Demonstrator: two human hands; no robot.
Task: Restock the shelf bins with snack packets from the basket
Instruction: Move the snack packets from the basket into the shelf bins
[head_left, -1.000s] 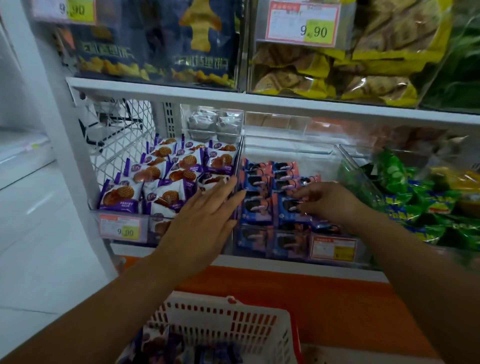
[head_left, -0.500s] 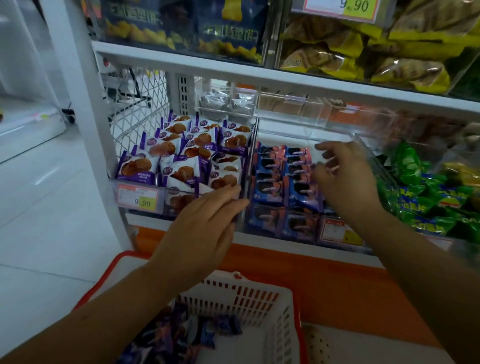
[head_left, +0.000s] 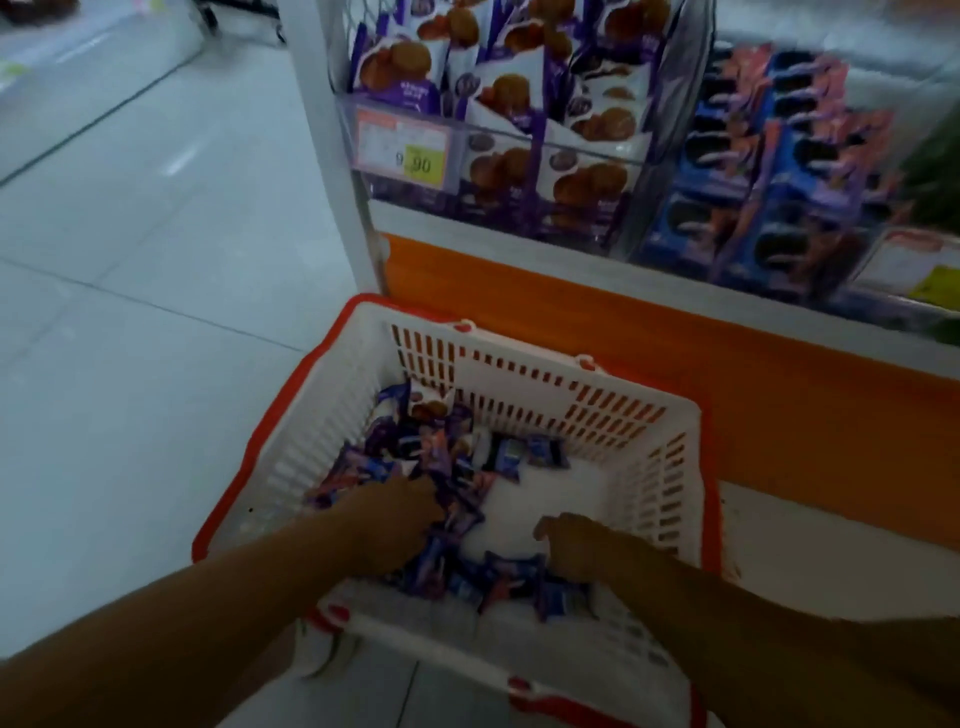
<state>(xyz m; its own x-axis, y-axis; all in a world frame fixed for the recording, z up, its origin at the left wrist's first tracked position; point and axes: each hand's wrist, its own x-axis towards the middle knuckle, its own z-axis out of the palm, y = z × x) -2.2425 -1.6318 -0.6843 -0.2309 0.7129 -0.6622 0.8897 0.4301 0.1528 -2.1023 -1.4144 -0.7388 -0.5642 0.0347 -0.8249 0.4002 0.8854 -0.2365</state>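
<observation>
A white basket with a red rim (head_left: 524, 376) stands on the floor in front of the shelf. Several small purple and blue snack packets (head_left: 431, 449) lie heaped in its left and near parts. My left hand (head_left: 395, 525) is down in the heap, its fingers curled into the packets. My right hand (head_left: 576, 545) hangs over the near packets with fingers curled downward; whether it holds one is hidden. Above, a clear bin of purple-and-white cookie packets (head_left: 519, 104) stands beside a bin of blue sandwich-cookie packets (head_left: 779, 156).
An orange base panel (head_left: 727, 374) runs under the bins, just behind the basket. A white shelf post (head_left: 322, 130) rises at the left of the bins, with a price tag (head_left: 402, 150) on the bin front. Pale tiled floor (head_left: 130, 312) spreads to the left.
Both hands have dropped from the shelf bins into the basket. My view has tilted down, so the basket now fills the middle and the upper shelf is out of sight.
</observation>
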